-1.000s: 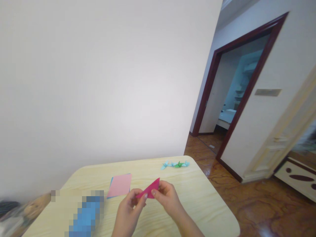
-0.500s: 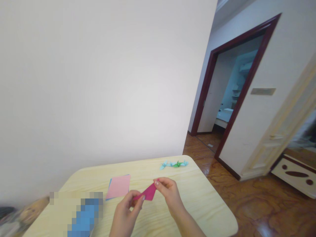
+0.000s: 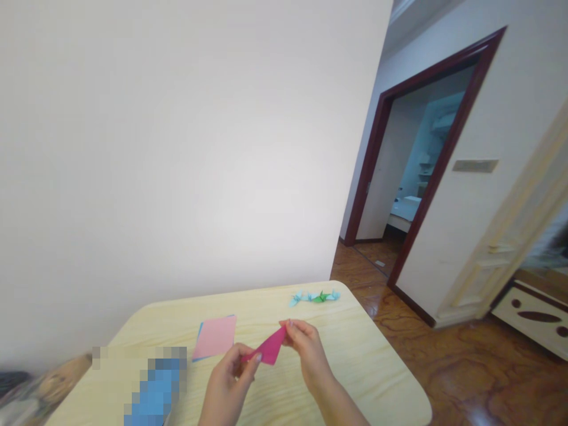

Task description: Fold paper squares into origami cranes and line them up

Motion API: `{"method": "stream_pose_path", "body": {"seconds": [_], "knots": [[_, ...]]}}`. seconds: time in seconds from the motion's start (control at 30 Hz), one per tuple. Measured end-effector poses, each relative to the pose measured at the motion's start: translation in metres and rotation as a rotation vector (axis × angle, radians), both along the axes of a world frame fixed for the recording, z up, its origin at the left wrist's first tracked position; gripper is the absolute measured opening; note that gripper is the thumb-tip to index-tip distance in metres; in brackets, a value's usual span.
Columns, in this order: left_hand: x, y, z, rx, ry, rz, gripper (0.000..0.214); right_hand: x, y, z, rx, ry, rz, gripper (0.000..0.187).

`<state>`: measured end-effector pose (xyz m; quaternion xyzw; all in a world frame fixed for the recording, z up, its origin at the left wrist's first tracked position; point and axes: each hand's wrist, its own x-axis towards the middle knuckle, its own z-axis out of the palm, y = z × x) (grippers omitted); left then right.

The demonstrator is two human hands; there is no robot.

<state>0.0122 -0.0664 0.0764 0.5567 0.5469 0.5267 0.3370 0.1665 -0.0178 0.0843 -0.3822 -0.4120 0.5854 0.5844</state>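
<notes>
A folded magenta sheet of origami paper (image 3: 271,348) is held above the table, roughly triangular in outline. My left hand (image 3: 231,374) pinches its left and lower part, thumb on the near face. At its upper right corner, my right hand (image 3: 305,349) grips the paper between thumb and fingers. Left of the hands lies a stack of square paper (image 3: 215,336), pink on top with a blue edge showing beneath. Several small folded paper cranes (image 3: 322,297), light blue and green, sit in a row beyond my right hand.
The pale wood-grain table (image 3: 364,367) has rounded corners and meets a white wall (image 3: 199,148). A blurred-out blue object (image 3: 155,387) is at the table's left front. On the right are a wooden floor (image 3: 479,361) and a dark red door frame (image 3: 444,160).
My right thumb and fingers have shifted slightly on the paper's upper corner. The left hand keeps its hold. The whole view has moved a little.
</notes>
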Motion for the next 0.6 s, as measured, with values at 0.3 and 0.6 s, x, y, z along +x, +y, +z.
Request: {"method": "stream_pose_path", "body": {"seconds": [0.3,0.6], "knots": [[0.006,0.001,0.012,-0.069,-0.229,0.068,0.036,-0.008,-0.006,-0.007,0.141,-0.326,0.296,0.038],[0.006,0.0,0.018,-0.128,-0.226,0.107,0.04,-0.012,-0.005,-0.01,0.112,-0.432,0.235,0.044]]}}
